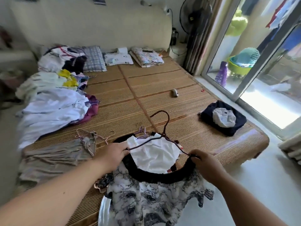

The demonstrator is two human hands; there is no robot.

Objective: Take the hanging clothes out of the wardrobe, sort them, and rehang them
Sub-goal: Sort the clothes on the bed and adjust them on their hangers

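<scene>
Mat-covered bed (146,88); clothes piles (53,108)

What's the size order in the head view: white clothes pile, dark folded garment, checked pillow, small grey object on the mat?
1. white clothes pile
2. dark folded garment
3. checked pillow, which lies farther from the camera, so its place against the garment is unsure
4. small grey object

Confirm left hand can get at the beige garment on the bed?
Probably yes: the beige garment lies just beside the left hand, nothing between. But that hand grips the patterned dress and must release first.
</scene>
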